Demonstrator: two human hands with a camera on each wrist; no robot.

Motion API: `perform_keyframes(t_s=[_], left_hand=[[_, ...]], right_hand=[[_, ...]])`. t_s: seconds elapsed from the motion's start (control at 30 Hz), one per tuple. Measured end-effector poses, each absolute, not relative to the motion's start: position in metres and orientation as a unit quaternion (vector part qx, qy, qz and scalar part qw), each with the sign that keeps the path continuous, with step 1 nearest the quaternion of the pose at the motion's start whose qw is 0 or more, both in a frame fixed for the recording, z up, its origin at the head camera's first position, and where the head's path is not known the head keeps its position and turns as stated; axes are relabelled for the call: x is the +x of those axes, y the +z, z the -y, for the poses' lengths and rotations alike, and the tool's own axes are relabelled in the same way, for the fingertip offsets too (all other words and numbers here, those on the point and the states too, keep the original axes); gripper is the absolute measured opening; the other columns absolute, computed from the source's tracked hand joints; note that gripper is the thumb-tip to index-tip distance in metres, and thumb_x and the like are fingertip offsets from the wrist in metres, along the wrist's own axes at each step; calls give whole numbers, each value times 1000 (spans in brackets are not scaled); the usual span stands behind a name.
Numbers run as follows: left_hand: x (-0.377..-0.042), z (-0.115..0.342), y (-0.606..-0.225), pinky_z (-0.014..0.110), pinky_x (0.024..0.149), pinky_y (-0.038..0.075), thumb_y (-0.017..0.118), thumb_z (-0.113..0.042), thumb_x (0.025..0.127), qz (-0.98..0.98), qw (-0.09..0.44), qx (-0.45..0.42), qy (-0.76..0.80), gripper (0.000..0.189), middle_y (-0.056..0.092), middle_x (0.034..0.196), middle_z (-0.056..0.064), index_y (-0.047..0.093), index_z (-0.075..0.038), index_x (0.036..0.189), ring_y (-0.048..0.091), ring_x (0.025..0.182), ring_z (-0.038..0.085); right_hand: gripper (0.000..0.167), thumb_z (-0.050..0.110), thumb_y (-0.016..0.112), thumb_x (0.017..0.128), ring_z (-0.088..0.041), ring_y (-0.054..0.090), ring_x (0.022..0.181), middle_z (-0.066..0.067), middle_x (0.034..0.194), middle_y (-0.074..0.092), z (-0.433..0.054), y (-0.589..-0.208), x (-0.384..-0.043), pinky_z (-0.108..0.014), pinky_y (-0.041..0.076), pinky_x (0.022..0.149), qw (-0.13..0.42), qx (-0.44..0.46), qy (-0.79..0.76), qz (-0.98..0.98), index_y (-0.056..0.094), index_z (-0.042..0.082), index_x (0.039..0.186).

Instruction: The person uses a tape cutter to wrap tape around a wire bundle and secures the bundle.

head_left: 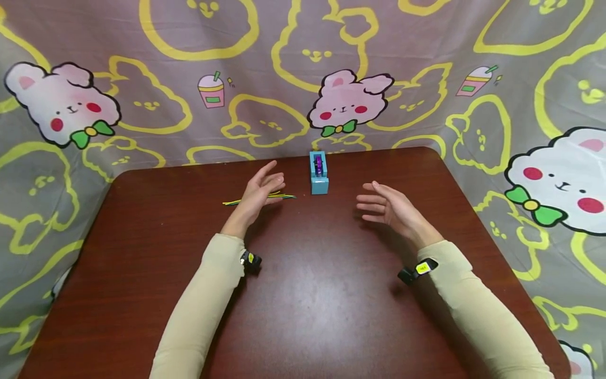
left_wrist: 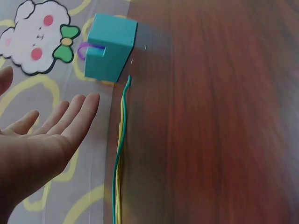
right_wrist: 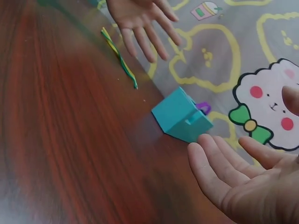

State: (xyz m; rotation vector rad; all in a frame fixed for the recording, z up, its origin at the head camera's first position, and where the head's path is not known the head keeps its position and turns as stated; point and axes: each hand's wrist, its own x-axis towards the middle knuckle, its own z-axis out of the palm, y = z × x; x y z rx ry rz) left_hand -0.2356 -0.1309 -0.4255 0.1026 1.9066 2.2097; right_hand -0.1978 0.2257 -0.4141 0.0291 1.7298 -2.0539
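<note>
A light blue tape dispenser [head_left: 319,184] with a purple roll of tape [head_left: 319,165] stands at the back of the table. To its left lies a thin bundle of yellow and green strands [head_left: 232,202]; whether they are cords or wires I cannot tell. My left hand [head_left: 258,195] hovers above the strands, hiding their middle in the head view, its fingers relaxed and holding nothing. On the other side, right of the dispenser and a little nearer, my right hand [head_left: 388,208] is held in the air with loosely extended fingers and nothing in it.
The dark brown wooden table [head_left: 303,316] reflects light near its middle. Behind it and at both sides hangs a grey curtain [head_left: 265,68] printed with yellow outlines and white cartoon animals. Each wrist wears a black strap [head_left: 253,261] over a beige sleeve.
</note>
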Motion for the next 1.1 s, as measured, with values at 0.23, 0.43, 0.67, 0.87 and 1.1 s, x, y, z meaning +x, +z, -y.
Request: perform_keyframes(t_s=[0.23,0.43,0.67,0.87,1.1], left_hand=[[-256,99,-430,62,101,41,57,-11,103,-659,126,30,741,58,42,150,26,35,-17,157,44,135,44],[-268,75,-433,61,99,44,58,-13,103,-687,125,35,715,57,46,147,24,37,-16,156,50,130,42],[-276,57,-436,56,95,50,58,-13,102,-713,119,32,690,55,46,146,20,40,-14,154,55,125,34],[-279,53,-437,53,95,51,56,-14,103,-729,111,37,674,53,47,146,17,42,-15,154,56,122,32],[-280,48,-441,49,97,50,54,-11,103,-747,109,47,655,52,44,151,14,42,-11,153,56,122,29]], right_hand=[[67,48,54,102,-39,52,130,-29,147,46,-202,-418,-215,-47,51,96,243,19,-742,-625,38,8,153],[73,49,55,102,-36,56,126,-30,147,45,-182,-424,-231,-48,51,96,255,22,-740,-622,33,5,156],[67,49,54,102,-36,58,123,-25,141,52,-164,-427,-247,-46,52,96,257,45,-733,-629,40,6,153],[59,48,56,102,-31,62,112,-16,121,63,-150,-428,-259,-42,54,90,258,63,-724,-637,51,8,144],[51,43,56,103,-16,65,80,-6,96,66,-141,-430,-266,-34,57,77,257,75,-716,-644,52,8,140]])
